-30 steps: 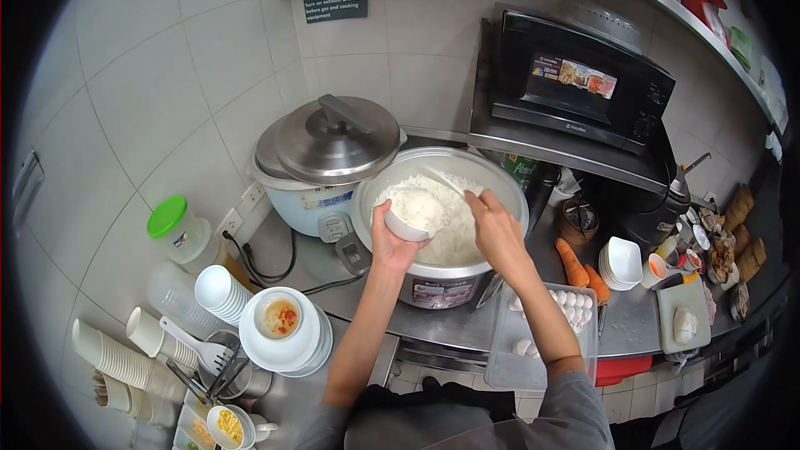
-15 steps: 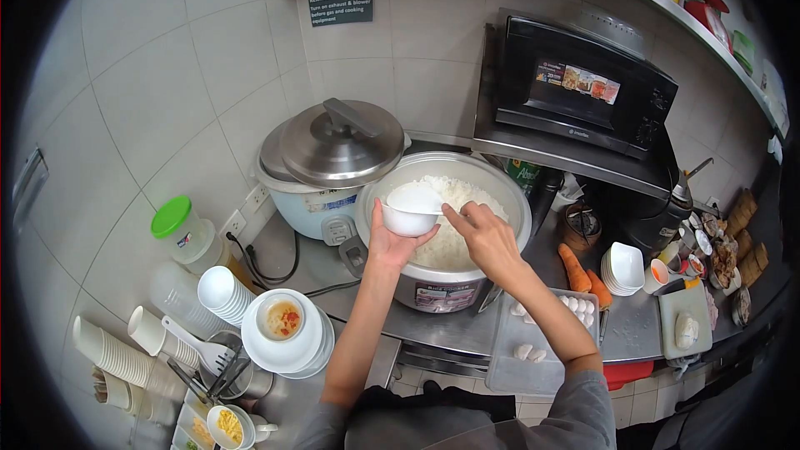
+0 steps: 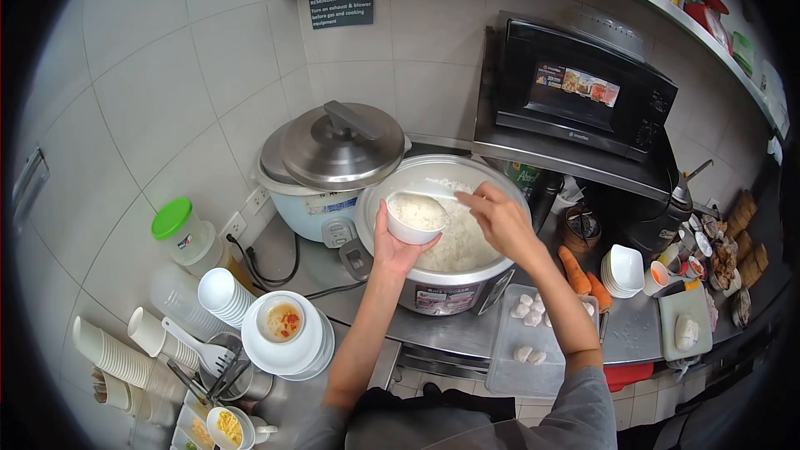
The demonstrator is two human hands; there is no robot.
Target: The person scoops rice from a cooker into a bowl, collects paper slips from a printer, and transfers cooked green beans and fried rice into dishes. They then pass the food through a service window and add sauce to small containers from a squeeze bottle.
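My left hand (image 3: 398, 248) cups a small white bowl (image 3: 408, 232) from below, over the near left part of the open rice cooker (image 3: 442, 296). White rice (image 3: 419, 210) fills the bowl. With its fingers closed, my right hand (image 3: 505, 221) grips a white rice paddle (image 3: 443, 187) just right of and behind the bowl, above the cooker. The paddle's handle is partly hidden by my fingers, and its blade is hard to make out against the rice. Loose cooked rice (image 3: 454, 254) lies inside the cooker pot.
A second cooker with a metal lid (image 3: 342, 146) stands left. Stacked plates (image 3: 292, 358) hold a small topped bowl (image 3: 282, 319). A plastic tray (image 3: 508, 367) with white balls and carrots (image 3: 575, 271) lie right. A black oven (image 3: 583, 92) sits on a raised shelf.
The paddle has moved from over the bowl to the right and back, with my right hand. The bowl's rice now shows, and the bowl has shifted slightly right and down.
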